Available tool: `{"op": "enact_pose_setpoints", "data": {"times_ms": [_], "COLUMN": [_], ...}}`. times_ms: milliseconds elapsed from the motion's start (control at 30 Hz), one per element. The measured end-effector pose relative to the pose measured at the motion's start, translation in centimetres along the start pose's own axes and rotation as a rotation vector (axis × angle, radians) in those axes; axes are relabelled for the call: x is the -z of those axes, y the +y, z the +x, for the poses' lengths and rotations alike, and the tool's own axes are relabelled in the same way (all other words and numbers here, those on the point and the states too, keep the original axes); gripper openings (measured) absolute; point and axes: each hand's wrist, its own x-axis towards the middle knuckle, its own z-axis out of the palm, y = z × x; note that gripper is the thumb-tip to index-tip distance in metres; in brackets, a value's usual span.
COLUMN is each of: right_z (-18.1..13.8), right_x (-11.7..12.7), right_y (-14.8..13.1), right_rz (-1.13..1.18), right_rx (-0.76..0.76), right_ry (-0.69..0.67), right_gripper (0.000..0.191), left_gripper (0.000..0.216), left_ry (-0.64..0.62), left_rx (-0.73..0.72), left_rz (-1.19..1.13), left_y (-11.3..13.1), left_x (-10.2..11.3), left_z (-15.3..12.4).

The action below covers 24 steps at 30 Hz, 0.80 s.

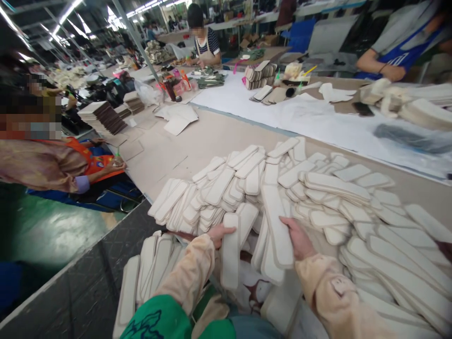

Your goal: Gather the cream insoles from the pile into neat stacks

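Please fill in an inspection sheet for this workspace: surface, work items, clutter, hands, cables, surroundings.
Surface: tan tabletop, with white sheeting beyond it.
Work items: a broad, loose pile of pale rounded strips; more strips lie by the left forearm.
Clutter: loose pale sheets, a dark bottle and a stack of panels on the left.
Hands: left hand holds one strip; right hand grips the edge of a longer strip.
Cables: nothing seen.
Surroundings: a co-worker in an orange apron at left, others across the tables, ceiling lights overhead.
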Motion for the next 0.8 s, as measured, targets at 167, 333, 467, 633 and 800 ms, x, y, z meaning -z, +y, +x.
{"op": "enact_pose_setpoints", "data": {"times_ms": [167,333,467,633,800], "right_z": [-0.9,-1.0,-2.1,-4.8,-4.7], "right_x": [-4.5,-7.3,-7.4,-7.4,-7.3], "right_y": [3.6,7.2,6.1,2.1,0.8], "right_rz": [-0.174,-0.224,-0.097,-0.152,-0.277], "right_rx": [0.031,0.119,0.128,0.379,0.606], "right_ry": [-0.016,0.217,-0.004,-0.084,-0.105], "right_gripper": [0.026,0.065,0.066,0.040,0.032], "left_gripper": [0.055,0.068,0.068,0.065,0.072], "left_ry": [-0.005,0.004,0.063,-0.111,-0.054], "left_rx": [0.000,-0.157,-0.395,-0.571,-0.747], "left_rz": [-0.090,-0.060,0.053,0.109,0.176], "left_y": [-0.8,-1.8,-1.5,1.3,3.0], "left_x": [-2.6,-5.0,-5.9,-7.3,-7.6], "left_z": [0.3,0.0,-0.9,-2.9,-2.2]}}
